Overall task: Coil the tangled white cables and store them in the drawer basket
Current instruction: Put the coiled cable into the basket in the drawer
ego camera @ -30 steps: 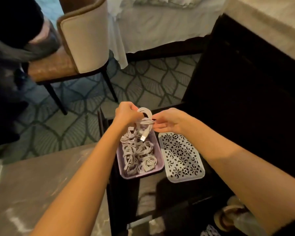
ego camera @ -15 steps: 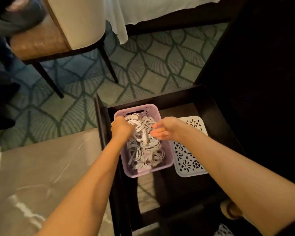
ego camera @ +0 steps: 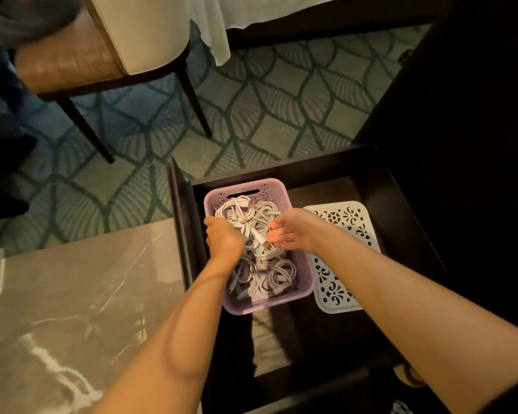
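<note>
A: What lies nearest the camera?
B: Two bare forearms reach forward over an open dark drawer (ego camera: 380, 186), beside a marble top (ego camera: 72, 294).

A: And the hands?
B: Both are inside a lilac basket (ego camera: 269, 304) of coiled white cables (ego camera: 266, 270). The left hand (ego camera: 223, 239) is clenched on a coil; the right hand (ego camera: 290, 231) hangs loosely curled, and whether it grips anything cannot be told.

A: Farther off?
B: A white lid (ego camera: 347, 222) right of the basket, then patterned carpet (ego camera: 251, 115) and a chair (ego camera: 102, 49).
</note>
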